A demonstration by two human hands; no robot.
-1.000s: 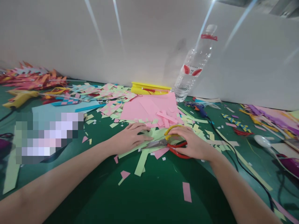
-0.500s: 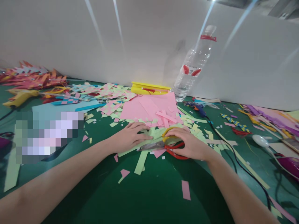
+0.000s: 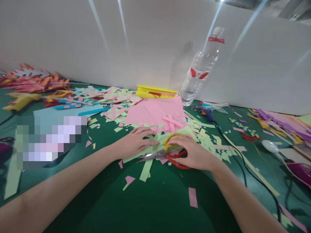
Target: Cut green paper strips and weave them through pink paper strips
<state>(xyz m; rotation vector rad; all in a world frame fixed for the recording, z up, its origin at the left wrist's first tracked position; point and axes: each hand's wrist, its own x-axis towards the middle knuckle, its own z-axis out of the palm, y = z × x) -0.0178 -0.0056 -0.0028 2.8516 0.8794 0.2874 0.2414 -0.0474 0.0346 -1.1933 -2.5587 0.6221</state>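
A pair of scissors (image 3: 153, 155) with yellow and red handles is in my right hand (image 3: 190, 148), its fingers wrapped round the loops. The blades point left, slightly parted, just below the fingers of my left hand (image 3: 137, 140). That left hand lies with fingers stretched out and apart on pale green paper (image 3: 161, 139); its fingertips touch the sheet. Under the blades a pale green paper strip (image 3: 146, 170) reaches toward me. Beyond both hands lies a pink paper sheet (image 3: 155, 111) with several pink strips (image 3: 173, 121) on it.
Paper scraps (image 3: 130, 180) litter the green table (image 3: 155, 207). A water bottle (image 3: 198, 71) stands by the wall. Glue guns lie about, a yellow one (image 3: 23, 101) left and a blue one (image 3: 206, 113) right, with a dark cord (image 3: 239, 152). Far right are a white spoon-shaped item (image 3: 270, 146) and yellow-blue woven strips (image 3: 245, 127).
My right hand has moved the scissors a little left and toward me, so more of the blades shows. My left hand has stayed in place.
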